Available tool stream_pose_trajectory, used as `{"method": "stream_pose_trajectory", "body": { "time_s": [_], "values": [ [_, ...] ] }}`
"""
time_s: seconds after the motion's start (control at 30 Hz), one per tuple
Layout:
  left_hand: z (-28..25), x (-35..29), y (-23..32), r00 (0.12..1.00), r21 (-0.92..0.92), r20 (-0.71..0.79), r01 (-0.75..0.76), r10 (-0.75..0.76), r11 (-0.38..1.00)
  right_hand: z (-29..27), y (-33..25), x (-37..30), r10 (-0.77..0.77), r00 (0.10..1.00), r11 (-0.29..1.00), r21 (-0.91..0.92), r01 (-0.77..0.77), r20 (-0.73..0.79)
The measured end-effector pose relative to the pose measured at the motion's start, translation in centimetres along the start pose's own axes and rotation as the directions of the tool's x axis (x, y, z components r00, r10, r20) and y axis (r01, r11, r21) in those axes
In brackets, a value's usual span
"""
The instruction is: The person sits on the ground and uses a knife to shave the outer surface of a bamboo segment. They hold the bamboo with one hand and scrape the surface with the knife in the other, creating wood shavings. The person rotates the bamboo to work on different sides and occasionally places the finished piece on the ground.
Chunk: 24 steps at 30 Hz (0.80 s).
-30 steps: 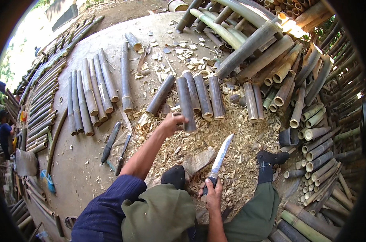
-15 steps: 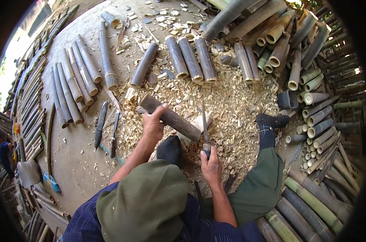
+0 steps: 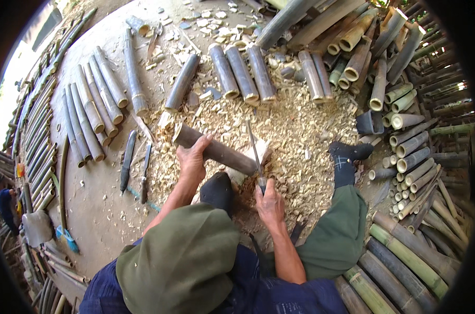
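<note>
A dark bamboo section (image 3: 222, 155) slants down to the right, with my left hand (image 3: 193, 157) wrapped round its upper half. Its lower right end is at a pale wooden block (image 3: 261, 153) on the ground. My right hand (image 3: 270, 203) is closed on the handle of a knife (image 3: 253, 142), whose long narrow blade points away from me. The blade crosses the lower right end of the bamboo; whether it touches cannot be made out. My left foot (image 3: 217, 191), in a dark sock, is just below the bamboo.
Pale wood chips (image 3: 310, 133) cover the ground around me. Two more knives (image 3: 127, 161) lie at the left. Cut bamboo lengths (image 3: 242, 73) stand in a row ahead; others (image 3: 93, 99) lie farther left. Stacked bamboo (image 3: 412, 157) and a dark container (image 3: 370, 123) are at the right.
The knife has swung left, its tip now leaning to the left, and reaches the bamboo's lower end. My right hand has moved slightly left and up. The bamboo is still in my left hand.
</note>
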<state>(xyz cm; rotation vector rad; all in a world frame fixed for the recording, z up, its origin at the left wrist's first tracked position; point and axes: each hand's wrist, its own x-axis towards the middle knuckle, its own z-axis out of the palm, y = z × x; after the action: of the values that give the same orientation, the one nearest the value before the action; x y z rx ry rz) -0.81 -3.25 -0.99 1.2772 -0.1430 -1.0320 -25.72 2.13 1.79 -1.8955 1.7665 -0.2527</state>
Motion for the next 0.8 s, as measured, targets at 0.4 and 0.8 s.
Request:
{"method": "stream_pose_trajectory", "body": {
  "time_s": [0.4, 0.8],
  "values": [
    [-1.0, 0.4, 0.4, 0.987, 0.09, 0.16, -0.046, 0.032, 0.995, 0.7, 1.8, 1.3, 0.105, 0.99, 0.99, 0.082, -0.112, 0.092],
    [-1.7, -1.2, 2.2, 0.97, 0.089, 0.234, 0.038, -0.058, 0.995, -0.5, 1.0, 1.1, 0.068, 0.991, 0.994, 0.074, -0.077, 0.116]
  ]
}}
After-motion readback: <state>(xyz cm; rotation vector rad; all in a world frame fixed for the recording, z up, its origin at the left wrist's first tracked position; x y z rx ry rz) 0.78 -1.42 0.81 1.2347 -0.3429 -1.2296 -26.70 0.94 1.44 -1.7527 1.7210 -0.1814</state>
